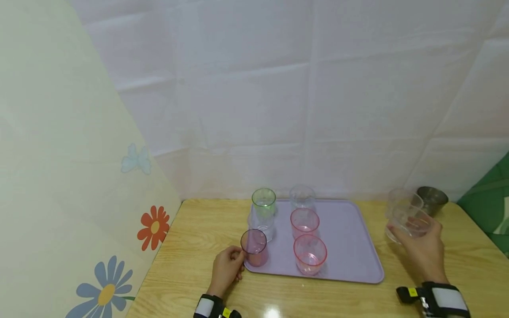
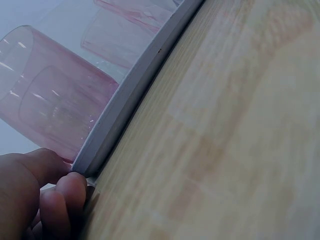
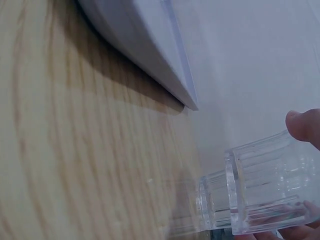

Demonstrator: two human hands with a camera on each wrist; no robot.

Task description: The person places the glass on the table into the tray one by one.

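My left hand [image 1: 227,270] pinches the front left corner of the lilac tray [image 1: 350,243] between thumb and fingers, right beside a purple cup [image 1: 254,249]. That cup stands upright on the tray, close over my thumb in the left wrist view. To the right of the tray, my right hand [image 1: 427,251] grips a clear ribbed cup [image 3: 275,185], fingers on one side and thumb on the other. Just behind it stands another clear cup [image 1: 397,198], partly hidden by the held one. A dark grey cup [image 1: 433,201] is next to them.
On the tray also stand a green cup [image 1: 263,198], a clear cup [image 1: 264,227] in front of it, another clear cup [image 1: 302,196] at the back, and two pink cups, one nearer [image 1: 310,256]. A white cloth [image 1: 246,110] hangs behind the wooden table [image 1: 191,234].
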